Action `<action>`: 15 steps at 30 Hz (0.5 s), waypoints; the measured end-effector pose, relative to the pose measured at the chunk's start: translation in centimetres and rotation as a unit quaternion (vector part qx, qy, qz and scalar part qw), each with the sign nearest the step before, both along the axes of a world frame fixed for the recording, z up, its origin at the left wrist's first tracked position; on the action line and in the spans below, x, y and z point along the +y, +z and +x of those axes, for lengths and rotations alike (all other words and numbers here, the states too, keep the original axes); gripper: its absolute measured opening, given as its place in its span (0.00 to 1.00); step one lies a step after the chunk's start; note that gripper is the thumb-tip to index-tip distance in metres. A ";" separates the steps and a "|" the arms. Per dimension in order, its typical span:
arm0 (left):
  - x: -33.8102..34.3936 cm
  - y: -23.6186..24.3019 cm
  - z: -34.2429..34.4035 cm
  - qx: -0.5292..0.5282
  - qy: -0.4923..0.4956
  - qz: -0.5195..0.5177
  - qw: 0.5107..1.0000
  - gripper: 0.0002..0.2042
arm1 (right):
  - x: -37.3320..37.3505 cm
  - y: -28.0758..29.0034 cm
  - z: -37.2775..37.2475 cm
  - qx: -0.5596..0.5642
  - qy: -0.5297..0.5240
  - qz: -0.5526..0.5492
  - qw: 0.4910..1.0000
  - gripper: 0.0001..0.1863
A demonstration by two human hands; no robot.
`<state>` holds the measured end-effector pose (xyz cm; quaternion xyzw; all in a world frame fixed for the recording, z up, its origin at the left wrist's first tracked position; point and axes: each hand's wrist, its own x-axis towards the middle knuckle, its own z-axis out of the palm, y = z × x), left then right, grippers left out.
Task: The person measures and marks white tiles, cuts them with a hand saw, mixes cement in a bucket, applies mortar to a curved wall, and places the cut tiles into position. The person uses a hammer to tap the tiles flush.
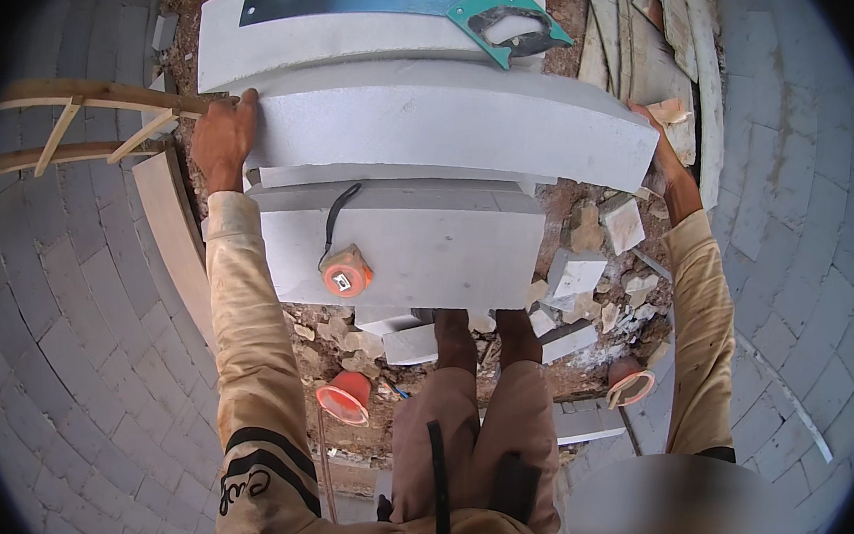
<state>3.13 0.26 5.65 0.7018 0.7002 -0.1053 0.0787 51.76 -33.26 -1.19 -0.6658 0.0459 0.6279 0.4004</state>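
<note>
A long white lightweight block [458, 129] spans the space between my hands. My left hand [224, 141] is closed on its left end, with the thumb at the top edge. Around the right end my right hand [666, 155] is closed, some of its fingers hidden by the block. Beyond it, a handsaw [363, 1] with a teal and black handle lies on another white block [263, 56]. Closer to me, an orange tape measure [348, 273] with a black strap rests on a third pale block [448, 254].
A wooden ladder-like frame [100, 94] reaches in at the left, near a leaning board [177, 237]. Old planks [654, 54] lie at the far right. Broken block pieces [577, 274] and two red buckets [344, 401] sit around my legs. Grey block walls [794, 196] flank both sides.
</note>
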 end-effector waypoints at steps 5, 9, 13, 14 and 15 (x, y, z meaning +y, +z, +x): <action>-0.9 -1.8 1.1 -0.103 0.058 0.040 0.992 0.32 | 3.1 2.9 1.9 -0.163 0.173 -0.164 0.957 0.42; -0.7 -2.3 1.0 -0.155 -0.005 0.030 0.987 0.28 | 4.7 7.4 -1.3 -0.518 0.247 0.093 0.814 0.48; -3.0 -0.7 3.2 -0.142 -0.261 0.137 0.945 0.32 | 5.3 8.1 -7.6 -0.616 0.517 0.196 0.561 0.62; -4.1 0.0 4.1 -0.148 -0.353 0.119 0.916 0.37 | 5.5 7.9 -8.9 -0.632 0.554 0.144 0.522 0.63; -5.5 0.7 5.2 -0.167 -0.460 0.125 0.863 0.44 | 5.5 7.6 -9.9 -0.659 0.568 0.142 0.472 0.64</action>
